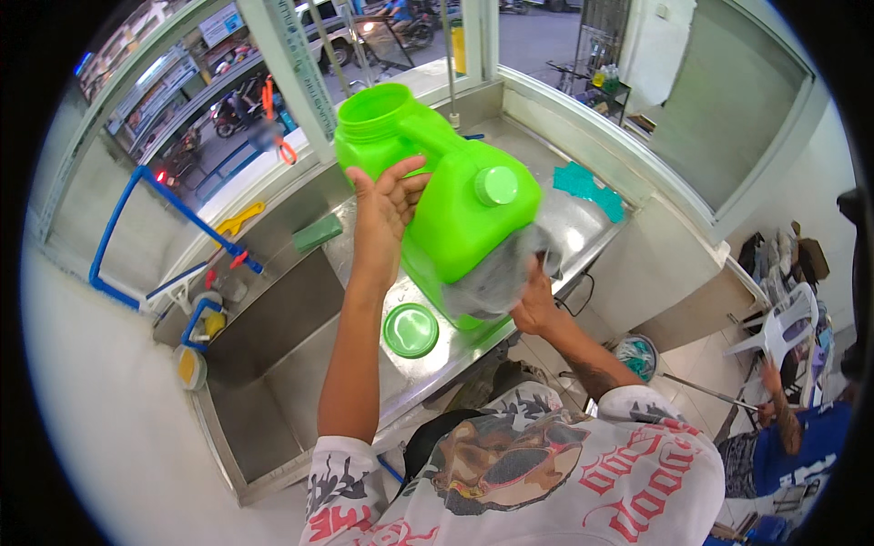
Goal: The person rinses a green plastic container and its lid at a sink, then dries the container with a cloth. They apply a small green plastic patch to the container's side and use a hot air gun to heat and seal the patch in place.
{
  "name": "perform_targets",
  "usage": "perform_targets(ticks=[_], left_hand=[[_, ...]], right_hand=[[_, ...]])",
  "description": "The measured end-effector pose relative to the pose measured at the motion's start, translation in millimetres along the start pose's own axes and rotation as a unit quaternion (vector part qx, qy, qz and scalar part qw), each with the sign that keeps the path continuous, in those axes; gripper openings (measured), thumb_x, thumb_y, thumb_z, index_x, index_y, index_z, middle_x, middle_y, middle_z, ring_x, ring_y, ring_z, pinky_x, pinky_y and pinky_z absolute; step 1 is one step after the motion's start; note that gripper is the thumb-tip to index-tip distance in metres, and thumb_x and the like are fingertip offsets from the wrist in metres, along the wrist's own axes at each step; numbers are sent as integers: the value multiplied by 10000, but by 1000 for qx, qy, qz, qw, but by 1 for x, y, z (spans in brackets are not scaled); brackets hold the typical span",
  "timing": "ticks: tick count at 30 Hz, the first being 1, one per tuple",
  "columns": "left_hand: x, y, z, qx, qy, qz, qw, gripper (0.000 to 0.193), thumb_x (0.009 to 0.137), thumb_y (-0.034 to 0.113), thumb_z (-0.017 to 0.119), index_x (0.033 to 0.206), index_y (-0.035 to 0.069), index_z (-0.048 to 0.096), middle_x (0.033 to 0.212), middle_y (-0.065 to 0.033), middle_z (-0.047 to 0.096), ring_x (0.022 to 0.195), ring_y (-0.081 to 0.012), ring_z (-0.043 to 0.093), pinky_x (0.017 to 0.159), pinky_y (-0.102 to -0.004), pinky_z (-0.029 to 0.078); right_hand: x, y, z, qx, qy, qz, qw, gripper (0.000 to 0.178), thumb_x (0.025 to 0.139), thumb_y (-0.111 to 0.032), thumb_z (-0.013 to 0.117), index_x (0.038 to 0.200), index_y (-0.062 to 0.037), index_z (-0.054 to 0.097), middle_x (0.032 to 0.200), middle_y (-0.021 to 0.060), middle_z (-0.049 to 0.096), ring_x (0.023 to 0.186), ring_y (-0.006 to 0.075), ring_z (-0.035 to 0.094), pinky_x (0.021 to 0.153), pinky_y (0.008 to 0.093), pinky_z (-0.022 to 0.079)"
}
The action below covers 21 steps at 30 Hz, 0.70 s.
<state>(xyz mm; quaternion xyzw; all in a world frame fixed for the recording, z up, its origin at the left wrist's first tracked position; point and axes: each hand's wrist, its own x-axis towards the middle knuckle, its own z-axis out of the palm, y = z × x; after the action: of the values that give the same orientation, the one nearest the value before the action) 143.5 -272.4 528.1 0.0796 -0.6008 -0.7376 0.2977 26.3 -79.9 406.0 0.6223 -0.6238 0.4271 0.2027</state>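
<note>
A bright green plastic water jug point(464, 214) stands tilted over the steel counter, its wide round mouth open at the far left end. A pale green cap closes the small spout on its top. My left hand point(393, 202) lies against the jug's left side below the handle, fingers stretched out and partly spread. In my right hand point(535, 305) is a grey cloth point(492, 278), smeared by motion and pressed to the near right face of the jug. A round green lid point(411, 329) rests on the counter, just left of the jug's base.
Left of the counter lies a deep steel sink point(273, 391), with a blue pipe tap point(196, 218) over it. A green sponge point(318, 233) sits on the sink's back edge. A teal cloth point(589, 191) is at the right end. Another person point(792, 446) holds a pole at the right.
</note>
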Motion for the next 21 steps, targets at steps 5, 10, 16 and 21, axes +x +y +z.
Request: perform_targets(ticks=[5, 10, 16, 21], left_hand=[[-6, -9, 7, 84, 52, 47, 994, 882, 991, 697, 112, 1271, -8, 562, 1166, -99, 648, 1089, -196, 578, 1005, -325, 392], [-10, -4, 10, 67, 93, 38, 993, 827, 1007, 672, 178, 1212, -20, 582, 1138, -95, 644, 1091, -184, 563, 1004, -325, 390], [13, 18, 25, 225, 134, -32, 965, 632, 1001, 547, 481, 1207, -42, 580, 1049, -80, 665, 898, -134, 620, 830, -274, 471], [37, 32, 50, 287, 174, -124, 934, 504, 946, 340, 602, 1292, -24, 552, 1128, -96, 662, 983, -154, 630, 884, -276, 469]], right_hand=[[32, 12, 29, 221, 167, 150, 949, 614, 908, -364, 596, 1393, -13, 463, 1375, 203, 494, 1319, 426, 426, 1124, 575, 248], [31, -15, 41, -7, 49, 100, 994, 525, 858, -328, 617, 1305, -62, 543, 1301, 181, 543, 1236, 434, 484, 1048, 676, 251], [-1, 71, 16, 223, -89, -34, 970, 457, 822, -330, 725, 1232, -146, 640, 1367, 86, 550, 1248, 321, 506, 1109, 524, 306], [18, 123, 39, 246, -100, -16, 964, 664, 811, -341, 741, 1404, -141, 518, 1451, 91, 487, 1330, 316, 426, 1165, 468, 220]])
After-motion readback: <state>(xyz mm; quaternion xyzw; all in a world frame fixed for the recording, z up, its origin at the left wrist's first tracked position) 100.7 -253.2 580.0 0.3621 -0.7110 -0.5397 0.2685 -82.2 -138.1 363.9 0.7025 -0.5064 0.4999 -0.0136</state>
